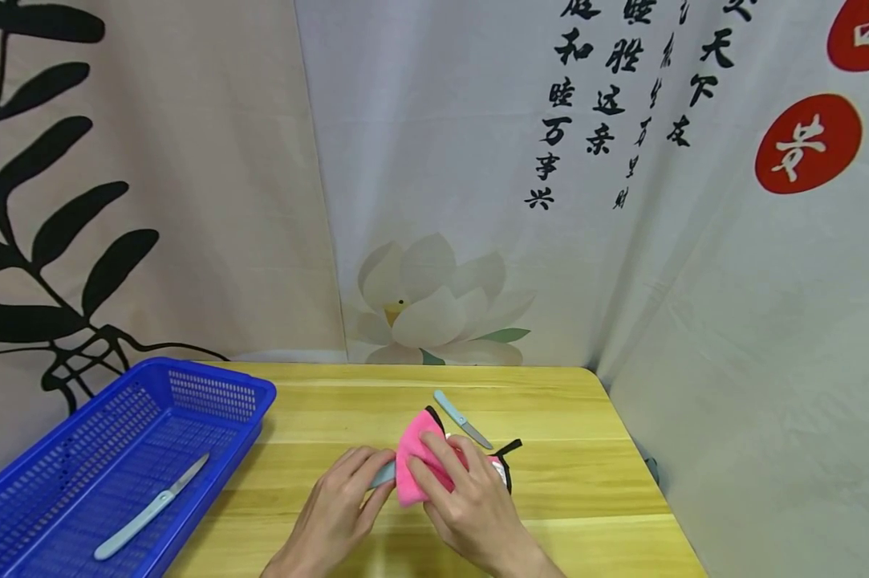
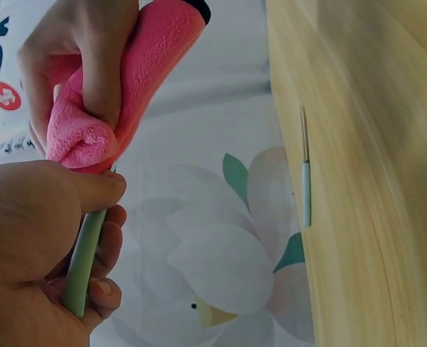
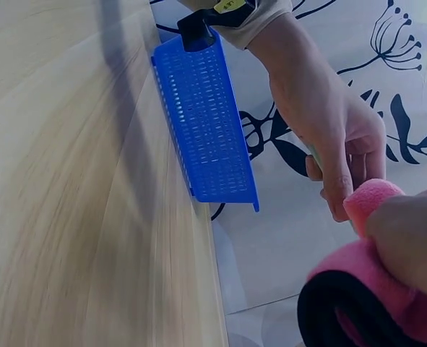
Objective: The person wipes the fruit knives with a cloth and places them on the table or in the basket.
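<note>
My left hand (image 1: 340, 498) grips the pale green-blue handle (image 2: 85, 264) of a knife above the table. The blade end is hidden inside a folded pink cloth (image 2: 144, 79) with black edging. From the right, my right hand (image 1: 470, 498) pinches the cloth round the blade, close against the left fingertips. In the right wrist view the cloth's black edge (image 3: 329, 293) hangs below the right hand. A second knife (image 1: 463, 420) with a light blue handle lies on the table just beyond the cloth. A third knife (image 1: 148, 510) rests in the blue basket (image 1: 257, 401).
The basket stands at the table's left side. The yellow wooden table (image 1: 318, 393) ends at a back edge against a printed curtain (image 1: 441, 160). A grey-white curtain (image 1: 752, 321) hangs along the right side.
</note>
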Demonstrator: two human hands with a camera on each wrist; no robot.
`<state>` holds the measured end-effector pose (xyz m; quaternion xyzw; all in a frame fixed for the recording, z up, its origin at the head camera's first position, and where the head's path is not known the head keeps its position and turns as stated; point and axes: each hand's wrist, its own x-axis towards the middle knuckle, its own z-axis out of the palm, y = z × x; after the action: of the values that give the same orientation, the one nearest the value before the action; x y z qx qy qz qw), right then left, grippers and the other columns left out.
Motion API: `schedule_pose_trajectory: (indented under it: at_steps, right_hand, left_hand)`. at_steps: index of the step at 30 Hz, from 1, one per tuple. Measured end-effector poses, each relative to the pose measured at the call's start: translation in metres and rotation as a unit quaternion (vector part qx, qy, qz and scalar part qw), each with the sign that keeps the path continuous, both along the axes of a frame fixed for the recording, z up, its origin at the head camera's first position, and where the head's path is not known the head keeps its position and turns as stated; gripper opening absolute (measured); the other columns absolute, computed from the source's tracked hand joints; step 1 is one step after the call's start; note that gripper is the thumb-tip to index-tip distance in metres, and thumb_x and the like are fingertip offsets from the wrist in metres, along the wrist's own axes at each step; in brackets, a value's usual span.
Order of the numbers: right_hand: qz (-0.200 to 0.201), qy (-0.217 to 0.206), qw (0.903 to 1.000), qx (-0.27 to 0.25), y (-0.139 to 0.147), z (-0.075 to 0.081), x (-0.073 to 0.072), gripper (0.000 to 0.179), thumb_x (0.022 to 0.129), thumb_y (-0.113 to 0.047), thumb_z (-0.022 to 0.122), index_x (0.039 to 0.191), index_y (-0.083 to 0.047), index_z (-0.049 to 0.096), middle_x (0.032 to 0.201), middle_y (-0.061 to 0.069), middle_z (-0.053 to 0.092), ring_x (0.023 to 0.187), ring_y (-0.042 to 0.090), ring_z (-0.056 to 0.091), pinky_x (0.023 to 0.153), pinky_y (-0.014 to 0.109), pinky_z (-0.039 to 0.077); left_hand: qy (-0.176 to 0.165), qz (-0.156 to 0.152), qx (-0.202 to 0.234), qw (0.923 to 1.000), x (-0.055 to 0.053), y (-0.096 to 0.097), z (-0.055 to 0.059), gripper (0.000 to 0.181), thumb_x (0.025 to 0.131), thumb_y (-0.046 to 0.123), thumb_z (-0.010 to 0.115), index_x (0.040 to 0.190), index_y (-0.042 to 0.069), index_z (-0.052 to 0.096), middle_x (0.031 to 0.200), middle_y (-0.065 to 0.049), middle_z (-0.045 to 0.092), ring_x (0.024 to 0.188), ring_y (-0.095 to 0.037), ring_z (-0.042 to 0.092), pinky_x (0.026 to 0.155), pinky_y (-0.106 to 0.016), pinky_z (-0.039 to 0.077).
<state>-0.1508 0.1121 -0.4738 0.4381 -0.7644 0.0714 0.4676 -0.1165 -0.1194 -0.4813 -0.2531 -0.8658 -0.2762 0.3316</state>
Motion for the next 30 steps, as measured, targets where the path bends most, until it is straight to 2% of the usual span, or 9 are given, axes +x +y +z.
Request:
schedule_pose_trajectory:
  at_steps: [9, 15, 22, 30]
  right_hand:
    - [-0.018, -0.003, 0.9998, -0.002, 0.005, -0.001, -0.004, 0.037, 0.113, -0.021, 0.046, 0.124, -0.015, 0.081, 0.14, 0.014, 0.074, 0.109, 0.035, 0.068, 0.091, 0.045, 0.067]
    - [-0.028, -0.019, 0.9994, -0.011, 0.011, -0.002, -0.009, 0.041, 0.115, -0.022, 0.042, 0.125, -0.014, 0.081, 0.141, 0.014, 0.074, 0.11, 0.034, 0.068, 0.086, 0.044, 0.068]
    - [-0.038, -0.019, 0.9989, -0.021, 0.019, -0.003, -0.016, 0.04, 0.112, -0.02, 0.043, 0.124, -0.013, 0.081, 0.139, 0.016, 0.074, 0.109, 0.035, 0.067, 0.085, 0.044, 0.068]
    - [-0.05, -0.03, 0.9977, -0.033, 0.027, -0.006, -0.021, 0.042, 0.115, -0.022, 0.041, 0.124, -0.012, 0.081, 0.138, 0.017, 0.074, 0.107, 0.035, 0.066, 0.083, 0.046, 0.067]
  left_hand:
    - [-0.004, 0.001, 0.0, 1.0, 0.0, 0.0, 0.0, 0.037, 0.09, 0.003, 0.093, 0.123, 0.009, 0.078, 0.11, 0.003, 0.077, 0.099, -0.006, 0.07, 0.08, -0.022, 0.065]
    - [0.006, 0.003, -0.001, 1.0, 0.0, -0.001, 0.0, 0.039, 0.088, 0.002, 0.094, 0.124, 0.01, 0.078, 0.11, 0.003, 0.077, 0.097, -0.006, 0.068, 0.078, -0.021, 0.063]
    - [0.017, -0.003, -0.002, 0.9998, 0.0, -0.002, -0.001, 0.039, 0.087, 0.002, 0.093, 0.123, 0.008, 0.078, 0.107, 0.003, 0.076, 0.093, -0.005, 0.066, 0.075, -0.018, 0.059]
    - [0.009, 0.005, -0.006, 0.9999, 0.003, -0.002, 0.001, 0.038, 0.088, 0.003, 0.094, 0.122, 0.013, 0.078, 0.108, 0.005, 0.076, 0.094, -0.003, 0.066, 0.074, -0.019, 0.06]
